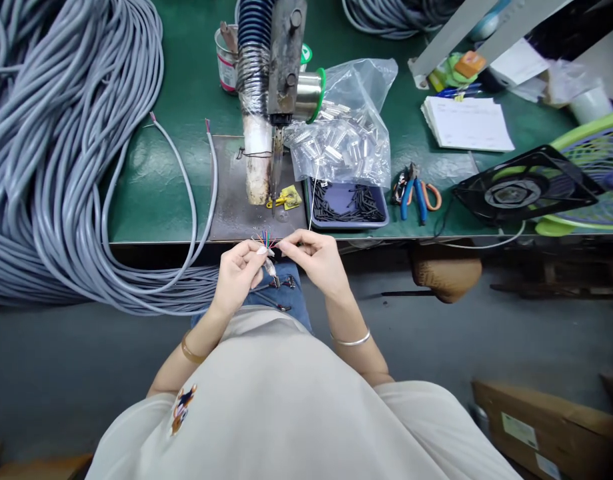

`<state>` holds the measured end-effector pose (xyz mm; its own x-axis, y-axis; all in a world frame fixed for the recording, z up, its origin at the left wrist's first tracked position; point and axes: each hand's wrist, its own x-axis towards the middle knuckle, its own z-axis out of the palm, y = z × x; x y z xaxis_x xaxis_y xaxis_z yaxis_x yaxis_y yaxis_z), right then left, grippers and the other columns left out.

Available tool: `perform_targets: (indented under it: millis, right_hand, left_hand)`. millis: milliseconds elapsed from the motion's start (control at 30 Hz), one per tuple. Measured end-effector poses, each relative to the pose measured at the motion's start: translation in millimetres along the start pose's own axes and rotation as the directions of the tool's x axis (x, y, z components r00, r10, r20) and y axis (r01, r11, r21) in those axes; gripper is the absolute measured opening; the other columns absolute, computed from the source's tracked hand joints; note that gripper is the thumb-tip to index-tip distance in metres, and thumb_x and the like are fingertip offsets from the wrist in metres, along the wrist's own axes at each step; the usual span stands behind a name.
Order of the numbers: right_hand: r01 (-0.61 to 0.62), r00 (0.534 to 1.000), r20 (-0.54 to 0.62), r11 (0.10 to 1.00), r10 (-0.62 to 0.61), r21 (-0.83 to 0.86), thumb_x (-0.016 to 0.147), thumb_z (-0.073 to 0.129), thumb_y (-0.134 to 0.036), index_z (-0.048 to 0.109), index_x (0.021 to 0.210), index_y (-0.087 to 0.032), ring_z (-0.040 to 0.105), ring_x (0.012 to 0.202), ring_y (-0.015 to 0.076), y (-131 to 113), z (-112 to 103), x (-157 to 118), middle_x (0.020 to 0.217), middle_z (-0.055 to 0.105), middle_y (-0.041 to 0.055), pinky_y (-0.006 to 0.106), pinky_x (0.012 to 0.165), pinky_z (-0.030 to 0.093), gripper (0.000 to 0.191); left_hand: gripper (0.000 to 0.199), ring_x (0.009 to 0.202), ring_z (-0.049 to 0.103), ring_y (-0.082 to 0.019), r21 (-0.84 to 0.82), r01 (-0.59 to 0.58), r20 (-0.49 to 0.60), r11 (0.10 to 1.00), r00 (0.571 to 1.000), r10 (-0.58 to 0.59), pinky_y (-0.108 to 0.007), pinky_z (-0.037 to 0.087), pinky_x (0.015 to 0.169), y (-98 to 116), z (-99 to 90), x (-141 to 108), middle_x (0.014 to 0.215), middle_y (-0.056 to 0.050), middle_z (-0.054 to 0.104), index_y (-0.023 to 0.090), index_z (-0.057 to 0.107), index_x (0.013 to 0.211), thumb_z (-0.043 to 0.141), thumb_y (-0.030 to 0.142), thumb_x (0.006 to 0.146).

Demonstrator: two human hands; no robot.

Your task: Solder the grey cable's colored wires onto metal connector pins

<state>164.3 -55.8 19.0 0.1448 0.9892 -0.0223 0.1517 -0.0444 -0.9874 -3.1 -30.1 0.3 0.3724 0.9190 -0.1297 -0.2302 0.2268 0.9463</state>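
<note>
At the bench's front edge, my left hand (pixel 239 272) pinches the stripped end of a cable, from which thin coloured wires (pixel 266 237) fan out. My right hand (pixel 313 260) has thumb and forefinger closed at the right side of this fan, on what looks like one red wire. Just under the fingers hang a whitish piece and a small metal-pinned connector (pixel 276 281); more such connectors (pixel 289 283) rest on my lap. A soldering iron (pixel 276 167) points down from its mount above the hands. A thin solder strand (pixel 313 197) drops towards my right hand.
Grey cable coils (pixel 71 133) fill the left side. Behind my hands stand a tray of black tubes (pixel 381 217), a bag of metal shells (pixel 346 143) and a solder spool (pixel 309 95). Pliers (pixel 416 197), a black fan (pixel 516 190) and a paper stack (pixel 466 123) lie right.
</note>
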Motion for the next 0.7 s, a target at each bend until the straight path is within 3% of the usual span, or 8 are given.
perform_targets:
  millis: [67,167,367,500,600,700]
  right_hand:
    - [0.022,0.995,-0.096,1.000,-0.020,0.017,0.085,0.073,-0.045,0.075,0.082,-0.016,0.047,0.058,0.0091,2,0,-1,0.078,0.070,0.0043,0.024,0.050,0.032,0.029]
    - [0.068,0.983,-0.168,0.997,-0.071,-0.022,0.087,0.072,-0.038,0.077,0.088,-0.018,0.037,0.052,0.0056,3,-1,-5,0.084,0.071,0.0036,0.025,0.047,0.024,0.021]
    - [0.070,0.996,-0.055,0.996,-0.072,-0.047,0.087,0.071,-0.034,0.077,0.095,-0.017,0.027,0.047,0.0023,3,0,-4,0.084,0.067,0.0012,0.026,0.044,0.017,0.020]
    - [0.080,0.996,-0.025,0.997,-0.081,-0.022,0.085,0.071,-0.030,0.074,0.084,-0.015,0.024,0.047,0.0016,6,1,-1,0.080,0.065,-0.0004,0.024,0.043,0.016,0.015]
    - [0.051,0.999,0.013,0.997,-0.051,0.058,0.087,0.070,-0.035,0.069,0.077,-0.015,0.040,0.052,0.0047,10,2,4,0.075,0.064,0.0001,0.021,0.047,0.030,0.022]
    - [0.006,0.998,0.065,0.989,-0.016,0.148,0.087,0.070,-0.049,0.067,0.074,-0.017,0.057,0.067,0.0111,15,3,8,0.071,0.063,0.0008,0.023,0.063,0.049,0.035]
  left_hand:
    - [0.038,0.032,0.034,-0.001,-0.062,0.040,0.026,0.997,0.999,-0.038,-0.015,0.020,0.034,-1,-2.0,1,0.051,0.006,0.049,0.013,0.062,0.079,0.075,0.048,0.086]
    - [0.037,0.032,0.037,-0.001,-0.089,0.062,0.015,0.994,0.998,-0.061,-0.014,0.021,0.033,-3,-2.1,1,0.053,0.005,0.053,0.013,0.062,0.080,0.078,0.047,0.084]
    - [0.046,0.034,0.040,-0.001,-0.057,0.102,0.006,0.993,0.995,-0.102,-0.014,0.025,0.034,-5,4.1,2,0.058,0.002,0.061,0.013,0.059,0.080,0.082,0.052,0.077]
    - [0.046,0.035,0.040,-0.002,-0.040,0.112,0.026,0.993,0.993,-0.111,-0.014,0.027,0.034,-4,6.3,2,0.056,0.003,0.060,0.013,0.060,0.081,0.084,0.052,0.074]
    - [0.042,0.036,0.040,-0.002,-0.043,0.101,0.048,0.994,0.994,-0.098,-0.014,0.028,0.035,-4,6.1,1,0.058,0.002,0.062,0.014,0.060,0.081,0.083,0.048,0.076]
    - [0.035,0.038,0.044,-0.002,-0.060,0.081,0.065,0.995,0.995,-0.077,-0.014,0.029,0.036,-5,4.3,0,0.065,-0.001,0.067,0.013,0.062,0.085,0.081,0.043,0.079]
